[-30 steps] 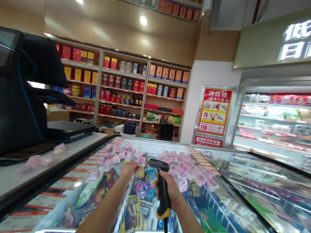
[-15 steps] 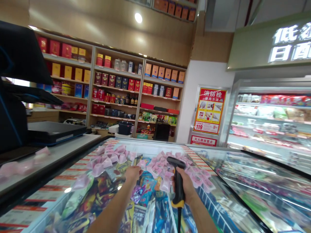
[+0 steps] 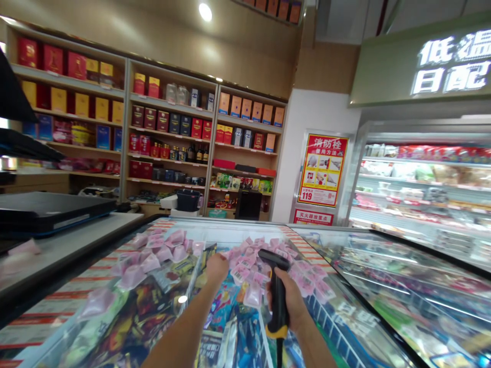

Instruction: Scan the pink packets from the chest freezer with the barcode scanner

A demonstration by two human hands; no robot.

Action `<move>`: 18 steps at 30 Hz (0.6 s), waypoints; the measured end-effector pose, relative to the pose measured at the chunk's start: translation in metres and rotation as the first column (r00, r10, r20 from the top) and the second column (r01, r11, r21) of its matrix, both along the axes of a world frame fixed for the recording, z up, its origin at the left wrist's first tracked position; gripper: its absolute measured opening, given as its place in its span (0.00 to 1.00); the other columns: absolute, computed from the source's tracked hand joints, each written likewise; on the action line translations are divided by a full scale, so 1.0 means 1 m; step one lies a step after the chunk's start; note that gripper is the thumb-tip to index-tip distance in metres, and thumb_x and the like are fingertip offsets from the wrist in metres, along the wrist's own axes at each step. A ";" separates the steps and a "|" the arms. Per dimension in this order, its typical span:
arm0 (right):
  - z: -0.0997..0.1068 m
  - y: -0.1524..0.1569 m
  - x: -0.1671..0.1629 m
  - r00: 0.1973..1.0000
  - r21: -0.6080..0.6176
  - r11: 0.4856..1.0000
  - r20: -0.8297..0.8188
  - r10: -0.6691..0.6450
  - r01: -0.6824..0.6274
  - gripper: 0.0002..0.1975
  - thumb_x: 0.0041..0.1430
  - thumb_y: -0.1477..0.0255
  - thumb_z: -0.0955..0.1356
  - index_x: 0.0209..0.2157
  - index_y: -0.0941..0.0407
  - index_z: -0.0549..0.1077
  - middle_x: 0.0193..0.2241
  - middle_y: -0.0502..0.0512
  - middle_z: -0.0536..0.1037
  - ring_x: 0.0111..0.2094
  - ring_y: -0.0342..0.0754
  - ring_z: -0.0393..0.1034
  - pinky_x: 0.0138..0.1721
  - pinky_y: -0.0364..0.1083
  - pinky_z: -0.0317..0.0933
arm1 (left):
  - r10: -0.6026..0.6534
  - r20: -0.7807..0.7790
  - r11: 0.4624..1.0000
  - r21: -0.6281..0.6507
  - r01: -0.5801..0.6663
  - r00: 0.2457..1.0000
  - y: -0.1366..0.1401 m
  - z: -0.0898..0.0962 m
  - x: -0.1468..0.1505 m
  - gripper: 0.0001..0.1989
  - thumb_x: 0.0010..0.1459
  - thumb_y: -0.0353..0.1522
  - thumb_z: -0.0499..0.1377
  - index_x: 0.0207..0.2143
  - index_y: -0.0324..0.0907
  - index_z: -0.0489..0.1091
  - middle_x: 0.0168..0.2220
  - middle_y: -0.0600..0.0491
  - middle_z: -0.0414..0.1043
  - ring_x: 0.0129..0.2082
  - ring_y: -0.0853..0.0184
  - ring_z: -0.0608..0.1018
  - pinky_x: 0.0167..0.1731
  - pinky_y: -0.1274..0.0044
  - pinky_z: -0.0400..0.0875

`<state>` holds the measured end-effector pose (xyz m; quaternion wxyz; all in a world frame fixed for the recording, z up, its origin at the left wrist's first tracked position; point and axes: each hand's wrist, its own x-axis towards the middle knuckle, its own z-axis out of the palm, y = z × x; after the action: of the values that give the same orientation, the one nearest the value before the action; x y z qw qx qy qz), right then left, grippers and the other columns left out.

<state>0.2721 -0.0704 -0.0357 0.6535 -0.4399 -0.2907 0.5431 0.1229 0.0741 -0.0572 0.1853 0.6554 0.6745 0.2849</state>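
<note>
R hand (image 3: 290, 295) has fingers wrapped round the grip of a black scanner (image 3: 280, 295), above the freezer (image 3: 226, 232) & right of its middle; prob. light, stiff plastic, best held by that grip w/ the cord hanging free. L hand (image 3: 217, 267) is abt. over the freezer's middle, just beside pink packets (image 3: 241, 272) strewn on top (can't tell if fingers pinch one); these look light, soft, maybe slippery, so nip a corner. Freezer top's prob. smooth glass, w/ counter (image 3: 115, 225) to its left, shelves (image 3: 125, 133) & poster (image 3: 322, 171) behind.
</note>
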 end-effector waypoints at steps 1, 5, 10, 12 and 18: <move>0.001 -0.001 -0.001 1.000 0.002 1.000 -0.001 -0.004 0.004 0.19 0.41 0.57 0.67 0.28 0.58 0.65 0.14 0.47 0.69 0.11 0.39 0.60 0.10 0.38 0.55 | -0.008 -0.014 1.000 -0.005 0.008 1.000 -0.001 0.002 0.003 0.13 0.55 0.36 0.52 0.40 0.38 0.66 0.40 0.51 0.69 0.38 0.68 0.72 0.38 0.69 0.68; 0.001 -0.002 -0.001 1.000 0.008 1.000 -0.012 -0.022 0.022 0.19 0.41 0.57 0.68 0.27 0.59 0.65 0.14 0.47 0.69 0.11 0.39 0.60 0.10 0.38 0.55 | -0.062 -0.055 0.998 0.022 0.063 0.997 -0.005 0.006 0.022 0.11 0.56 0.34 0.51 0.36 0.36 0.68 0.36 0.50 0.72 0.38 0.68 0.73 0.40 0.70 0.66; -0.004 -0.003 0.002 0.999 -0.003 0.999 -0.005 -0.038 0.038 0.20 0.40 0.57 0.68 0.28 0.58 0.65 0.14 0.47 0.69 0.11 0.39 0.60 0.10 0.38 0.54 | -0.136 -0.088 0.987 0.070 0.143 0.987 -0.005 0.005 0.042 0.11 0.55 0.35 0.51 0.34 0.37 0.69 0.35 0.51 0.73 0.37 0.69 0.74 0.39 0.72 0.66; -0.006 -0.003 0.005 0.999 0.000 0.999 -0.008 -0.043 0.043 0.20 0.41 0.57 0.68 0.28 0.59 0.66 0.14 0.47 0.69 0.11 0.39 0.61 0.10 0.38 0.54 | -0.150 -0.099 0.982 0.100 0.160 0.984 -0.002 0.008 0.038 0.10 0.55 0.32 0.50 0.33 0.38 0.70 0.34 0.51 0.74 0.36 0.69 0.74 0.37 0.76 0.65; 0.011 0.003 0.003 1.000 0.015 1.000 0.006 0.003 -0.003 0.17 0.42 0.59 0.68 0.28 0.59 0.67 0.15 0.48 0.70 0.11 0.39 0.61 0.10 0.39 0.56 | -0.018 -0.143 0.973 0.225 0.050 0.990 0.015 0.023 -0.026 0.13 0.54 0.29 0.46 0.39 0.42 0.66 0.40 0.49 0.70 0.41 0.66 0.73 0.36 0.78 0.63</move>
<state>0.2753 -0.0674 -0.0243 0.6550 -0.4363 -0.2975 0.5405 0.0971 0.0894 -0.0341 0.0660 0.7021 0.6373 0.3107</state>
